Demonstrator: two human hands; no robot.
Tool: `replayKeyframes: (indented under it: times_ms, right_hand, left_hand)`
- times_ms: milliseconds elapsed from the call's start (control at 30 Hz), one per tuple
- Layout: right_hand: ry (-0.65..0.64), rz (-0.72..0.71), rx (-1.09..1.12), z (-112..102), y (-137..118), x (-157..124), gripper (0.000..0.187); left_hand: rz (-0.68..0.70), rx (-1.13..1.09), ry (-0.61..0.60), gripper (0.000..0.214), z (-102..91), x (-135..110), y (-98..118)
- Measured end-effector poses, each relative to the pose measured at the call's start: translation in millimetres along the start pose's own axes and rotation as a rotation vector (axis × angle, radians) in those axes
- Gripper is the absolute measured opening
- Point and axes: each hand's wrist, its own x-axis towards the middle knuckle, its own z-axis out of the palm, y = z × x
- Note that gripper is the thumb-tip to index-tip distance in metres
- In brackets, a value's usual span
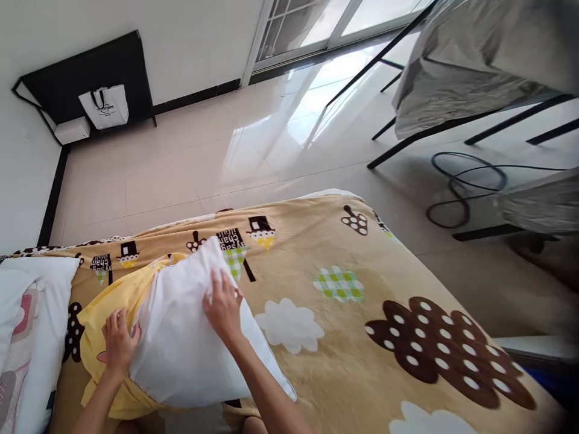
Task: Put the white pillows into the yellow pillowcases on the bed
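A white pillow lies on the bed, its left part inside a yellow pillowcase. The case's opening runs across the pillow, and the right part of the pillow is bare. My left hand is closed on the yellow fabric near that opening, thumb toward the white pillow. On top of the bare pillow, near its upper corner, rests my right hand with fingers spread. Under both is a tan blanket with clouds, trees and dotted shapes.
Another white pillow and a pink-grey patterned cloth lie at the left edge. Beyond the bed are a tiled floor, a black shelf unit with a white bag, a covered metal frame and a coiled cable.
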Motion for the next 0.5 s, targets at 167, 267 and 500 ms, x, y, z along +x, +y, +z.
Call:
replayKeyframes:
  times_ms: [167, 267, 500]
  right_hand:
    - [-0.409, -0.568, 0.036, 43, -48, -21, 0.102]
    - [-0.494, -0.522, 0.007, 76, -66, -18, 0.103]
    - [-0.558, -0.678, 0.205, 107, -91, -42, 0.032]
  left_hand:
    - [-0.204, -0.112, -0.054, 0.011, 15.7, -17, -15]
    - [-0.239, -0.180, -0.092, 0.010, 12.0, 6, -6]
    - [-0.103, -0.270, -0.089, 0.020, 5.7, 30, 47]
